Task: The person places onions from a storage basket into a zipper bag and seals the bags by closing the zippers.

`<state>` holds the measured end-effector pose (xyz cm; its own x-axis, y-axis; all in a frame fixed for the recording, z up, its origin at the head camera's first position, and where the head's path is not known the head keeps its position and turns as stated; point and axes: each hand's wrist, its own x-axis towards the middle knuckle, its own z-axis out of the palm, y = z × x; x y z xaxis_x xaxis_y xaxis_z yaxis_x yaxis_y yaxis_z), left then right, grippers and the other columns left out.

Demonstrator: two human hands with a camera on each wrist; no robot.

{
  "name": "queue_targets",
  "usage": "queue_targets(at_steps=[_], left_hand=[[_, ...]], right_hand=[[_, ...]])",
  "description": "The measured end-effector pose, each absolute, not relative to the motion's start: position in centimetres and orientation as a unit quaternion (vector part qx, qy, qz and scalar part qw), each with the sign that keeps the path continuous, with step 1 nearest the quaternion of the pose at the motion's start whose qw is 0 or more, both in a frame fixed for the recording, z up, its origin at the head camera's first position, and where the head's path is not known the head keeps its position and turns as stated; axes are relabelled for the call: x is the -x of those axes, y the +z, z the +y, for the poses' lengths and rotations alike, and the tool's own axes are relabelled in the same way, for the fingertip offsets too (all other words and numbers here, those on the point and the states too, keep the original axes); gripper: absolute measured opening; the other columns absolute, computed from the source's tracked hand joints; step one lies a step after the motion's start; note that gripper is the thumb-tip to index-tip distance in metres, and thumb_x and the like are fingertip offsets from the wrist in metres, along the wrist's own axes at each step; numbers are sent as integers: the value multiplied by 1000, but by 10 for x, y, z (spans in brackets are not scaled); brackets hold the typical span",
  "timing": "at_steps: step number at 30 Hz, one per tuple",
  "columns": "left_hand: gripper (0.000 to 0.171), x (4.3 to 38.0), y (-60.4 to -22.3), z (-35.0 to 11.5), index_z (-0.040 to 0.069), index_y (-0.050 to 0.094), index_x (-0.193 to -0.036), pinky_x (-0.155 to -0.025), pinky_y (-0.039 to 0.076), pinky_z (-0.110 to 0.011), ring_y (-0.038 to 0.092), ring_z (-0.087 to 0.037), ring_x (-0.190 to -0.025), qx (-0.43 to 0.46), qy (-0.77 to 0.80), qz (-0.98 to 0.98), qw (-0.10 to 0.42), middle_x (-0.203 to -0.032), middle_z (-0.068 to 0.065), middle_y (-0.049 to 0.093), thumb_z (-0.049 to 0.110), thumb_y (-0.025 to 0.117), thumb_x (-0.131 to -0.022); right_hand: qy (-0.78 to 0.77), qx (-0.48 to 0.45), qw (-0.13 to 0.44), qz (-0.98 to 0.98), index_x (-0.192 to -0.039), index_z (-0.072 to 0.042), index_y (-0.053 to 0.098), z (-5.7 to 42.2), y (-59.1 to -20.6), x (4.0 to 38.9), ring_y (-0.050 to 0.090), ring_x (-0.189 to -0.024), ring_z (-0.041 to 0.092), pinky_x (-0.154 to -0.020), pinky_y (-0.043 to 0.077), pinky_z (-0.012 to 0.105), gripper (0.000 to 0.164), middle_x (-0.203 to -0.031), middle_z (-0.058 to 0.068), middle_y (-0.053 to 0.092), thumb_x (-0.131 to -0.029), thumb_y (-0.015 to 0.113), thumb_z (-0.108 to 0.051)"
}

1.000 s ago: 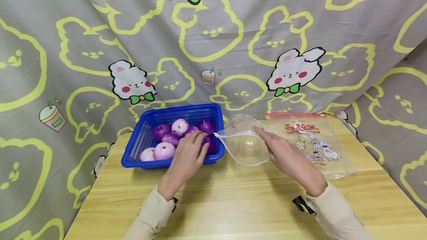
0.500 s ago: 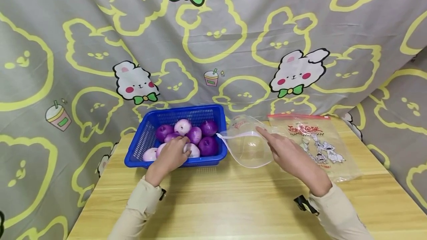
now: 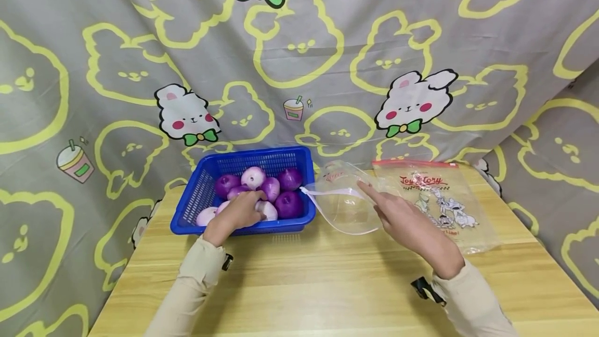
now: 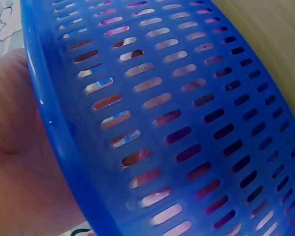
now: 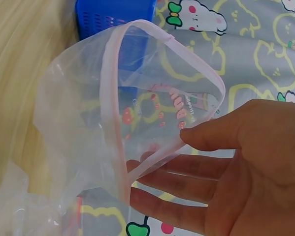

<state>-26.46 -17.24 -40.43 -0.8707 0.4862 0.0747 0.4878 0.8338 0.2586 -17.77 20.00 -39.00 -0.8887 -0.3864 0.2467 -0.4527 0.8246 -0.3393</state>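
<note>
In the head view my left hand (image 3: 241,211) reaches into the blue basket (image 3: 304,220), its fingers and thumb curled round a pale purple-white onion (image 3: 268,211) near the front wall. Several other onions, such as a dark purple one (image 3: 289,205), lie around it. The left wrist view shows the hand behind the basket's slotted wall (image 4: 152,118), with its fingertips hidden. My right hand (image 3: 407,222) pinches the edge of a clear zip bag (image 5: 78,113) between thumb and fingers. The bag's mouth gapes toward the basket, and no onion shows inside.
A second zip bag (image 3: 449,207) with a red zip strip and printed figures lies flat on the wooden table (image 3: 309,285), to the right. Behind the table hangs a grey cartoon-print curtain (image 3: 318,61).
My left hand has moved left and nearer within the basket, from over the right-hand onions to the pale one at the front. The right hand keeps its hold on the bag.
</note>
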Motion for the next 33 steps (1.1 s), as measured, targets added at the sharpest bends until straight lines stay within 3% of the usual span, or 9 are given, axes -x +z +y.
queue_targets(at_steps=[8,17,21,26,29,33], left_hand=[[41,270,-410,-175,-2,70,-109,-86,52,-49,64,-38,-94,241,-153,-958,0,-96,-11,72,10,82,-72],[45,252,-402,-170,1,68,-112,-77,53,-50,66,-31,-89,239,-147,-953,117,-104,-16,67,17,87,-74],[48,242,-392,-163,1,67,-115,-76,54,-51,66,-32,-87,250,-153,-940,173,-108,-16,66,20,87,-76],[48,230,-385,-153,3,67,-117,-75,54,-52,66,-32,-94,257,-160,-928,218,-114,-14,66,22,85,-77],[49,224,-382,-149,5,67,-118,-74,53,-52,65,-32,-95,260,-164,-921,238,-114,-13,66,23,86,-77],[51,215,-379,-142,6,66,-121,-79,53,-50,64,-31,-100,274,-176,-908,261,-115,-13,65,24,86,-78]], right_hand=[[197,-241,79,-947,-154,-14,36,196,-392,188,58,-77,15,-68,51,35,61,-101,14,69,-98,54,0],[187,-238,106,-947,-152,-14,40,196,-392,195,53,-64,12,-58,48,30,57,-89,13,69,-98,50,2],[184,-229,111,-949,-153,-16,39,197,-388,195,45,-58,11,-55,43,30,57,-71,2,58,-99,49,1],[182,-222,118,-951,-153,-19,39,196,-384,193,41,-54,11,-48,36,28,57,-62,-3,45,-100,47,-1],[184,-225,128,-948,-152,-19,41,196,-382,194,47,-58,12,-48,38,29,56,-69,1,57,-99,48,-1],[191,-236,145,-942,-150,-16,44,195,-381,196,62,-71,17,-56,48,37,54,-90,13,70,-99,50,-2]])
